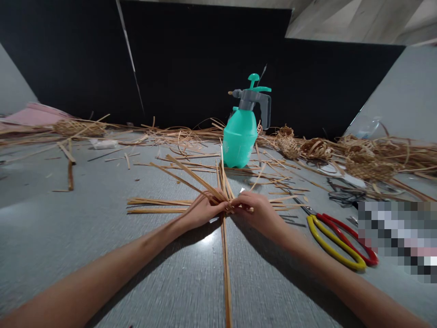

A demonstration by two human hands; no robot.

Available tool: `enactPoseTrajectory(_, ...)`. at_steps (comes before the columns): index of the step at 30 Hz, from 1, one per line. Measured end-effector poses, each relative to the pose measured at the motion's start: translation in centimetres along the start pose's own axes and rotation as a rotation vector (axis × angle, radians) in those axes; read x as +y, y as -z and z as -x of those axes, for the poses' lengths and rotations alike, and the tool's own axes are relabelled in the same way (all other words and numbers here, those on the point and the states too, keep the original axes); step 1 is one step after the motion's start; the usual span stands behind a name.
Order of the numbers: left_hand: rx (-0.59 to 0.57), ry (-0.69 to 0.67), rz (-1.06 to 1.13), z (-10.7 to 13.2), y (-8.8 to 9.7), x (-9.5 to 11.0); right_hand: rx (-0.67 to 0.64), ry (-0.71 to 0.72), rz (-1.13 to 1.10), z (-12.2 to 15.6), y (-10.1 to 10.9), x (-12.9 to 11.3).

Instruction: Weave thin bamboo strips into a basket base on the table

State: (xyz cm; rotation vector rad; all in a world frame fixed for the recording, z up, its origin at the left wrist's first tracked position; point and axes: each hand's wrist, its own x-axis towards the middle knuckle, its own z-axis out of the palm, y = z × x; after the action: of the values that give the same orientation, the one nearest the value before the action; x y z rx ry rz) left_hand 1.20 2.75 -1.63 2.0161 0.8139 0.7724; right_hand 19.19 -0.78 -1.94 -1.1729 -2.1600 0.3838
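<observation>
Both my hands meet over a cluster of flat tan bamboo strips (226, 264) that cross one another on the grey table. My left hand (205, 207) is closed, its thumb and fingers pinching the strips where they cross. From the right, my right hand (254, 206) pinches the strips at the same crossing, fingertips almost touching the left thumb. Some strips (184, 169) rise at a slant toward the upper left, above the left hand. Others (153, 206) lie flat to the left, and one pair runs toward me. The fingers hide the crossing itself.
A teal spray bottle (240, 136) stands behind my hands. Scissors (341, 241) with red and yellow handles lie right of my right forearm. Woven pieces (368, 166) and loose strips are heaped along the back and right. A pink item (37, 114) lies far left.
</observation>
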Motion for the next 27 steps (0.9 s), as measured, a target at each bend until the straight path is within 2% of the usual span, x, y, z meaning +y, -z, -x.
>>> enactPoseTrajectory(5, 0.034, 0.004, 0.036, 0.2, -0.1, 0.4, -0.058, -0.006, -0.025, 0.1, 0.5, 0.3)
enactPoseTrajectory(8, 0.026, -0.032, 0.097, 0.3, -0.1, 0.5, -0.072, -0.029, -0.028, 0.1, 0.1, -0.2)
enactPoseTrajectory(12, 0.007, -0.054, 0.123, 0.2, -0.2, 0.4, -0.009, -0.104, -0.103, 0.0, -0.9, -0.7)
enactPoseTrajectory(18, 0.015, 0.027, 0.148, 0.5, -0.1, 0.2, 0.054, -0.178, -0.281, -0.1, -1.5, -0.5)
enactPoseTrajectory(21, -0.031, -0.066, 0.087, 0.9, 0.5, 0.3, 0.056, -0.226, -0.369, -0.3, -1.6, 0.0)
enactPoseTrajectory(25, -0.167, -0.323, -0.257, 1.5, 1.4, 0.6, 0.04, -0.279, -0.446, -0.5, -1.7, 0.4)
enactPoseTrajectory(27, -0.226, -0.41, -0.414, 1.7, 1.6, 0.6, 0.027, -0.288, -0.466, -0.5, -1.8, 0.5)
